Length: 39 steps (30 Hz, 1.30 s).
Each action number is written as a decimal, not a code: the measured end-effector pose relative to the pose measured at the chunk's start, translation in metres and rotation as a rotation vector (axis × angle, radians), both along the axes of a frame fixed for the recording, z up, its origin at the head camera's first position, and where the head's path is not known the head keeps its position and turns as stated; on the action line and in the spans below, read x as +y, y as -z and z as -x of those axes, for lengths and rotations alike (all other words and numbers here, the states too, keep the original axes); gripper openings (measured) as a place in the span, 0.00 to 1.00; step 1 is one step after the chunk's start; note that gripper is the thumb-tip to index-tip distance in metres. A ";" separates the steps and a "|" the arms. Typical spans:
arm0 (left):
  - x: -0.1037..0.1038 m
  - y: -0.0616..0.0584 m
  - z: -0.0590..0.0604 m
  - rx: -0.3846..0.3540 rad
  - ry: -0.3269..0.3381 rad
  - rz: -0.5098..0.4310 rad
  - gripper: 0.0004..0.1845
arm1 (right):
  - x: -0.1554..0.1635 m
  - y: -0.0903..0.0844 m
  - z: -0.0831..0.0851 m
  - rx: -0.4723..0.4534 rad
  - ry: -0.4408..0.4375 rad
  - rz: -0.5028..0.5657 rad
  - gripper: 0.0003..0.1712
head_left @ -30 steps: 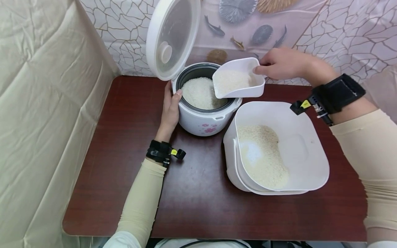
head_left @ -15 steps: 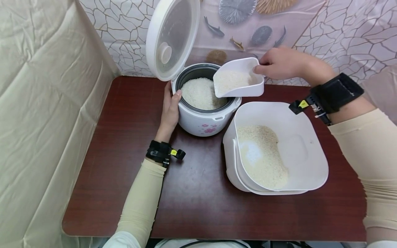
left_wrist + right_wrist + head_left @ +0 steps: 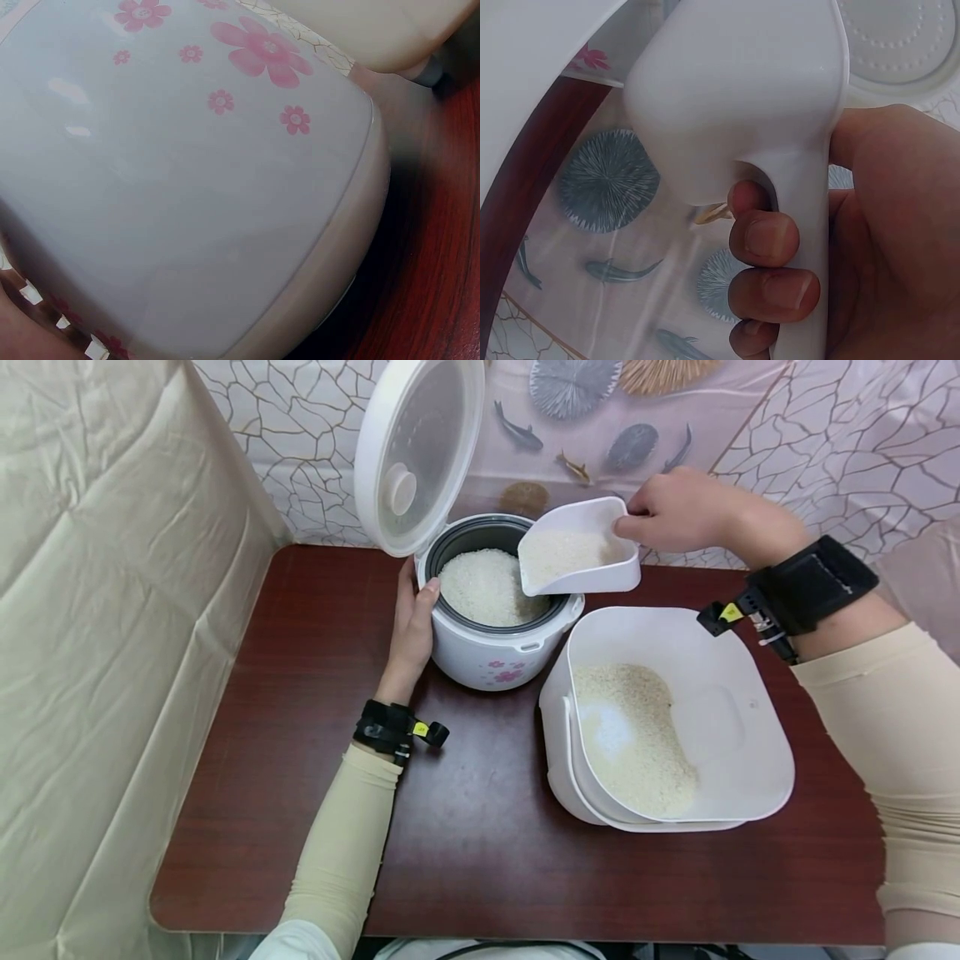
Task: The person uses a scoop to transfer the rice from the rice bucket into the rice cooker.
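In the head view, my right hand (image 3: 682, 514) grips a white plastic scoop (image 3: 600, 581) by its handle. The right wrist view shows fingers (image 3: 776, 289) curled round that handle. Loose rice (image 3: 566, 553) lies in the scoop, whose front lip overhangs the right rim of the rice cooker (image 3: 480, 664). Inside the cooker's dark inner pot (image 3: 472, 535) is a mound of white rice (image 3: 483, 585). Against the cooker's left side rests my left hand (image 3: 408, 631), thumb near the rim. Pink flowers decorate the cooker's white body, which fills most of the left wrist view.
The cooker's lid (image 3: 420, 452) stands raised at the back left. To the cooker's right is a large white bin (image 3: 720, 693) with rice (image 3: 637, 752) along its left side. Everything stands on a dark red-brown table (image 3: 465, 860), backed by a patterned cloth (image 3: 315, 452).
The scoop shifts very slightly to the right and up over the cooker rim, still level with rice in it. My left hand and the cooker stay put.
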<state>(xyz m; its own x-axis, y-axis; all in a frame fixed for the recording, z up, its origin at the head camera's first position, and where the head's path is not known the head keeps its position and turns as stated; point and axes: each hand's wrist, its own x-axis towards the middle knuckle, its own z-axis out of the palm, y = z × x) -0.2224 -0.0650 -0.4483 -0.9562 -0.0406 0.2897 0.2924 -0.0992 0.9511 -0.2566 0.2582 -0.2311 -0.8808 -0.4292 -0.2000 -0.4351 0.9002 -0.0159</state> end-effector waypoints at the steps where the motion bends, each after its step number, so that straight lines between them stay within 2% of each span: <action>1: 0.000 0.000 0.000 0.000 0.001 0.002 0.48 | 0.000 -0.001 0.000 -0.001 0.002 -0.001 0.27; 28: 0.000 0.000 0.001 0.004 -0.008 0.008 0.49 | -0.009 -0.003 -0.009 0.089 0.004 -0.001 0.26; 39: 0.001 0.000 0.000 0.006 -0.005 0.007 0.48 | -0.014 -0.004 -0.011 0.118 0.052 -0.042 0.27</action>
<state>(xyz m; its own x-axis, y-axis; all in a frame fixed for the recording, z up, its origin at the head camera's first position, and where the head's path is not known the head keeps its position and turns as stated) -0.2228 -0.0643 -0.4479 -0.9542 -0.0434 0.2959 0.2988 -0.0908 0.9500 -0.2458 0.2445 -0.2272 -0.9199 -0.3761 -0.1109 -0.3848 0.9203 0.0707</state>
